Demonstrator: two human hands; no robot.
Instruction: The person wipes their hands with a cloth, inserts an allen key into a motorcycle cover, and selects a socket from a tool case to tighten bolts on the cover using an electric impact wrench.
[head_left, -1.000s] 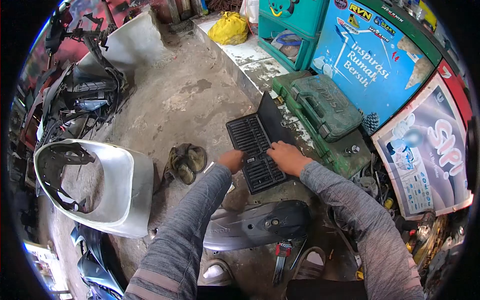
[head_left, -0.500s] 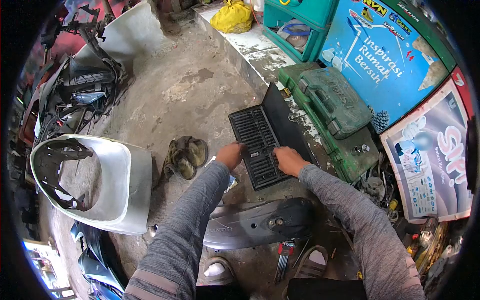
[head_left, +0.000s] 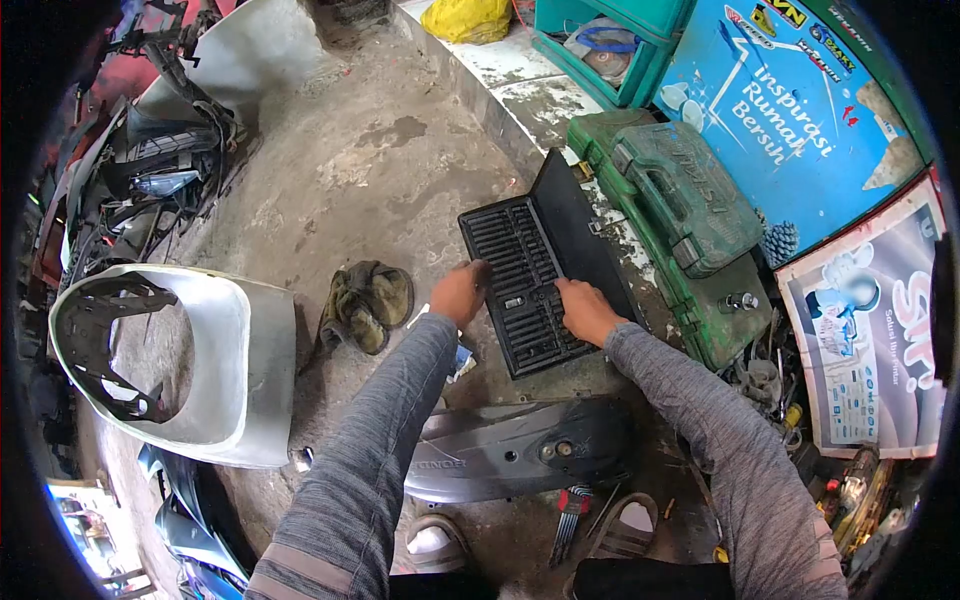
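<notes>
A black bit set case [head_left: 522, 345] lies unfolded on the floor, its lid [head_left: 585, 240] tipped back to the right. Rows of dark slots or bits fill it, and one small silver piece [head_left: 514, 302] shows near the middle. My left hand [head_left: 460, 293] is closed at the case's left rim, fingertips over the edge; anything in them is hidden. From the right, my right hand [head_left: 592, 312] reaches over the case with fingers bent together at its inner part. What they pinch, if anything, is too small to tell.
Below the case lies a grey engine cover [head_left: 490, 465], with a hex key set [head_left: 571, 510] by my feet. Sandals or shoes [head_left: 367, 305] and a white scooter panel [head_left: 255, 370] are left. A green toolbox [head_left: 690, 200] borders the right, near a step [head_left: 490, 110].
The view has shifted slightly. My left hand has slid a little up along the case's left rim. My right hand has moved slightly up and right and stays over the case.
</notes>
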